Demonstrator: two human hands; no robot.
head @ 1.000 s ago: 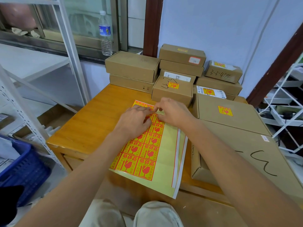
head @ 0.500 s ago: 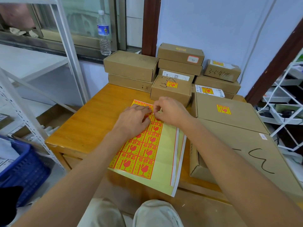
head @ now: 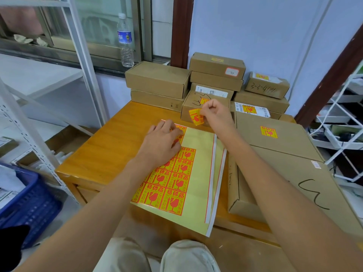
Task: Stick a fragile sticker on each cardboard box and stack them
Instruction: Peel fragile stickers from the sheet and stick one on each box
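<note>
Boxes (head: 216,81) (stacked) behind sheet (head: 176,183); bottle (head: 125,40) on sill.

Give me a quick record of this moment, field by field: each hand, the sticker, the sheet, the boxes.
right hand: pinches a peeled fragile sticker, lifted off the sheet
left hand: rests flat on the sticker sheet, holding it down
sticker sheet: lies on the wooden table, two columns of stickers left
nearest small box: already bears a sticker, just behind the right hand
two-box stack at left: no sticker visible
</note>
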